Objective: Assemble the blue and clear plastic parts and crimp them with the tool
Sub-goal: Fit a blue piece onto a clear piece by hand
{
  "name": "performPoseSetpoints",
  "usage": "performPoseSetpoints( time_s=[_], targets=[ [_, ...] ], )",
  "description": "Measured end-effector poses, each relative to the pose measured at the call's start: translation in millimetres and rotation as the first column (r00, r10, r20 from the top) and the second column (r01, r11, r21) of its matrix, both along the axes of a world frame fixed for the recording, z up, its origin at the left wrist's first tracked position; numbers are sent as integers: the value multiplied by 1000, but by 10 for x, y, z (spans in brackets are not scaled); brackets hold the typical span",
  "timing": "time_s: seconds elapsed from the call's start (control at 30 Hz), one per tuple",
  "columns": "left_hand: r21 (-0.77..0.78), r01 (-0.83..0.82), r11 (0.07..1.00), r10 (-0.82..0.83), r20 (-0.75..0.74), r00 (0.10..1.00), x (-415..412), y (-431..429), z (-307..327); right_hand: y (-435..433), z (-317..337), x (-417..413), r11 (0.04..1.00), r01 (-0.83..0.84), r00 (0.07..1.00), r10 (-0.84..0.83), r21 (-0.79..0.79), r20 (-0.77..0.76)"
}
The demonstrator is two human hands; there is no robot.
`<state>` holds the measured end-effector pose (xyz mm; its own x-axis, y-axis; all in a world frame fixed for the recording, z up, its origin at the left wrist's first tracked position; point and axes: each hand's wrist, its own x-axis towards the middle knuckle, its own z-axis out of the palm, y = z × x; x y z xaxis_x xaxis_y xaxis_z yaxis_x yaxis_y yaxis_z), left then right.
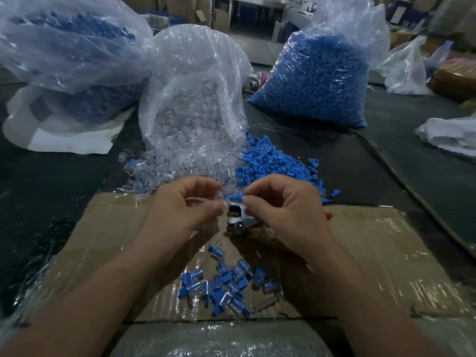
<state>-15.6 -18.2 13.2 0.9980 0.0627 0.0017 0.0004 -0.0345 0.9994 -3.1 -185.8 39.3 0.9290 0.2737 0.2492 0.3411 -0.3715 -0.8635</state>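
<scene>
Left hand (pixel 184 206), right hand (pixel 282 211); tool (pixel 238 215) half-hidden

A small blue part (pixel 233 196) lies sideways, pinched in the right hand (pixel 280 207), its tip by a clear part (pixel 223 201) (hard to see) in the left hand (pixel 180 204). The silver tool (pixel 238 215) lies just below. Joined blue-and-clear pieces (pixel 224 284) lie heaped nearer.

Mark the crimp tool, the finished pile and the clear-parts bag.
crimp tool (pixel 240 216): head view, metal head.
finished pile (pixel 224 284): head view, middle of heap.
clear-parts bag (pixel 185 104): head view, front wall.
</scene>
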Motion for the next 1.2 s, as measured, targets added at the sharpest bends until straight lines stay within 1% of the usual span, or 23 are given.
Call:
performPoseSetpoints(
  time_s=[0.03, 0.13, 0.27, 0.33, 0.47, 0.57, 0.63, 0.9, 1.0, 1.03, 1.1, 1.2],
  targets=[
    [-1, -12, 1000, 12, -8, 1000, 0, -4, 0, 22, -6, -8, 1000, -12, 1000, 12, 1, 5],
    [83, -17, 996, 16, 10, 1000, 2, -12, 18, 69, -36, -22, 999, -27, 999, 29, -47, 31],
    [34, 32, 999, -32, 1, 999, -24, -28, 52, 92, -75, -16, 996, 8, 996, 0, -87, 88],
    [7, 31, 999, -31, 11, 999, -37, -37, 62, 111, -93, -25, 994, 35, 991, -22, -101, 133],
    [40, 18, 999, -20, 45, 999, -19, -41, 49, 142, -115, -48, 983, 67, 975, -29, -168, 222],
    [73, 17, 997, -21, 53, 998, -8, -41, 25, 146, -128, -45, 976, 71, 971, -21, -205, 239],
    [93, 25, 995, -31, 62, 998, -7, -44, 10, 149, -131, -44, 976, 70, 969, -17, -207, 245],
    [53, 43, 998, -50, 139, 989, -44, -53, 44, 143, -145, -40, 987, 79, 960, -36, -143, 278],
    [108, 61, 992, -80, 173, 982, -79, -80, 77, 145, -152, -51, 988, 65, 963, -25, -139, 269],
    [82, 63, 995, -76, 167, 983, -89, -78, 87, 142, -153, -52, 990, 48, 966, -12, -132, 260],
    [-22, 47, 999, -44, 123, 991, -98, -62, 97, 135, -149, -43, 994, 14, 968, 13, -109, 250],
    [-106, 39, 994, -33, 58, 998, -82, -37, 88, 122, -137, -13, 997, -2, 955, 25, -78, 295]
  ],
)
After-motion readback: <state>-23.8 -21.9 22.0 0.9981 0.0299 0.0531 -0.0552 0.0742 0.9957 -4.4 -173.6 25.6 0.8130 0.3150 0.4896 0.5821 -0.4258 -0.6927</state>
